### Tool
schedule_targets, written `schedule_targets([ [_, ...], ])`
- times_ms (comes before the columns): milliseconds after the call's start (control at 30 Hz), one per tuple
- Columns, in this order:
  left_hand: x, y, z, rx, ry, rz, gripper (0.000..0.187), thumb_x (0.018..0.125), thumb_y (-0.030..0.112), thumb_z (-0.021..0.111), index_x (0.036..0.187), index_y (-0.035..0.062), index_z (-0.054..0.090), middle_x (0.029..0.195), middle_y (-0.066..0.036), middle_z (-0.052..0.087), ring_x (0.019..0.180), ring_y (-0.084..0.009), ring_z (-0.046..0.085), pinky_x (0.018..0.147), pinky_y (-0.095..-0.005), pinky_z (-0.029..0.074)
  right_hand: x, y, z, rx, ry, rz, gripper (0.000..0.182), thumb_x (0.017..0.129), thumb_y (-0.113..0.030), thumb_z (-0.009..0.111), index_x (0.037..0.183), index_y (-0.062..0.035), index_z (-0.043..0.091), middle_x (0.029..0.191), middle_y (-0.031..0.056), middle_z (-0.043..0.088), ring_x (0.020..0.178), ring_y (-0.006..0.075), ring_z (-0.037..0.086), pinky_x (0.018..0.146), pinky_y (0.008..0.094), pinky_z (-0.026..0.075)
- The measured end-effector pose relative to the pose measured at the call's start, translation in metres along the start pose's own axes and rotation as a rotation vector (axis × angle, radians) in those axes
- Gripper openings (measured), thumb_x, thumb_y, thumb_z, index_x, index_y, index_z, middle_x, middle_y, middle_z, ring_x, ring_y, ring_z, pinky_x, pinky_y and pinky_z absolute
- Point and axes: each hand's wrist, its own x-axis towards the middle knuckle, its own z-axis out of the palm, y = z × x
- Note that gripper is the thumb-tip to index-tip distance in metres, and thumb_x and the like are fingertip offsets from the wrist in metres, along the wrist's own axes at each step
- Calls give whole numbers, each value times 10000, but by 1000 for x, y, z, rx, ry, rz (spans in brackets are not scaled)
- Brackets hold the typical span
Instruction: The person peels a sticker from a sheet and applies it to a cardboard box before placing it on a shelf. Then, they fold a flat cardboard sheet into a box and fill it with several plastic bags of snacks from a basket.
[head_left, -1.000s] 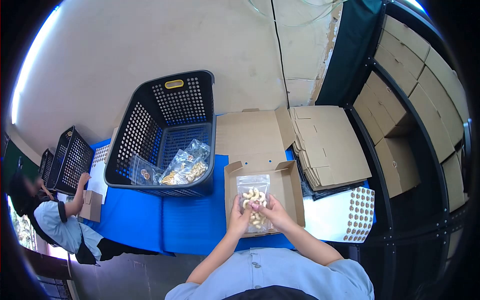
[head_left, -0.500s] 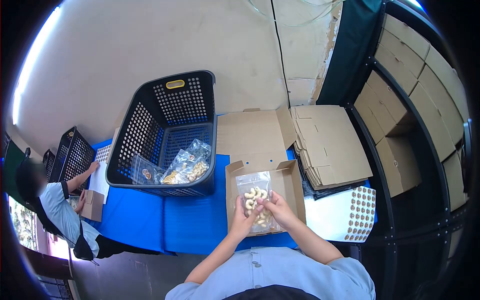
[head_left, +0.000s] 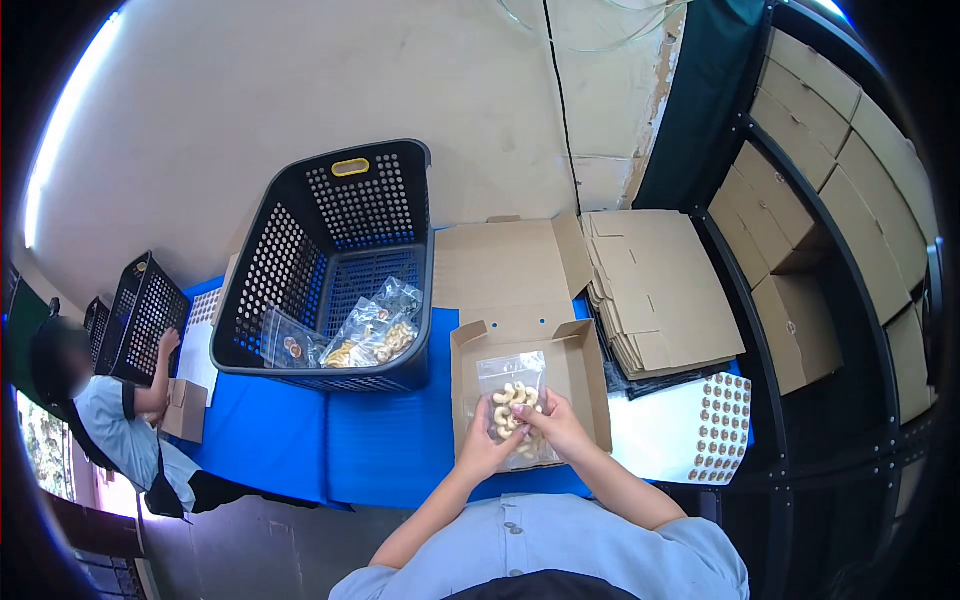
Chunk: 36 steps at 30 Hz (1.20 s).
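Over the open cardboard box [head_left: 580, 375], a clear bag of cashews [head_left: 512, 395] is being gripped by the left hand [head_left: 480, 445] and right hand [head_left: 558, 425], fingers closed on it.

Bright, even light with glare at upper left; fisheye bending and black corners.

Hands [head_left: 520, 432] hide the cashew bag's [head_left: 512, 385] lower half.

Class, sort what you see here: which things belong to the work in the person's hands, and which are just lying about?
In use:
left hand
right hand
clear bag of cashews
open cardboard box

Lying about:
black basket holding more bags
stack of flat boxes
sticker sheet
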Motion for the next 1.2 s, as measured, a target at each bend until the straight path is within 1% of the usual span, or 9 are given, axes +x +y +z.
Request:
schedule_targets([
  [200,1,2,1,-32,-21,-10,562,825,8,673,1287,7,353,1211,-99,501,1120,-151,513,922,-288,450,5,3,-7,138,30,119,287,941,-192,580,1158,-11,533,1056,50,624,914,86,597,787,247,496],
  [267,5,3,5,-35,138,55,494,844,44,675,1248,5,395,1158,-97,541,1072,-148,537,907,-282,446,2,-2,0,199,25,108,299,954,-214,559,1172,-11,529,1065,49,621,924,81,591,794,247,492],
  [367,7,5,6,-122,181,9,437,869,82,663,1226,5,423,1139,-93,555,1053,-141,544,909,-278,438,-2,-4,6,-76,-52,-122,334,976,-237,515,1225,-16,493,1077,35,606,973,93,578,835,255,478],
  [667,5,-5,3,-319,217,-80,313,953,157,552,1205,7,442,1124,-79,559,1018,-117,534,879,-251,441,1,6,-9,193,-55,73,334,972,-223,518,1239,-25,486,1067,18,603,952,81,574,835,241,470],
  [767,5,3,3,-241,233,-56,289,971,166,520,1198,6,442,1116,-79,558,1016,-106,530,865,-250,447,-4,-8,-1,-118,-91,42,301,979,-202,497,1224,-26,491,1072,19,602,959,88,582,839,239,473],
  [867,8,-7,2,-69,166,46,277,986,178,488,1196,5,437,1107,-82,563,1005,-101,533,849,-244,452,-1,-2,-1,-74,-137,-11,307,978,-200,492,1220,-11,485,1103,32,597,988,98,583,850,248,475],
  [1067,6,-10,2,-191,234,-17,264,983,180,494,1174,5,447,1078,-85,580,986,-112,541,845,-255,454,0,10,-13,270,-29,180,387,952,-170,552,1275,15,445,1127,55,589,1001,87,567,853,251,481],
  [1133,5,-6,3,-154,224,-9,261,984,180,491,1173,5,446,1076,-86,579,981,-113,542,844,-255,454,-7,-9,3,-42,-93,23,398,957,-211,548,1271,17,461,1113,54,597,996,87,571,855,244,476],
  [1200,4,-6,4,-116,214,-4,259,985,179,488,1172,5,445,1074,-87,578,976,-113,542,843,-255,454,-7,-7,3,-60,-114,18,391,963,-239,536,1255,15,480,1095,45,602,980,85,574,850,238,473],
])
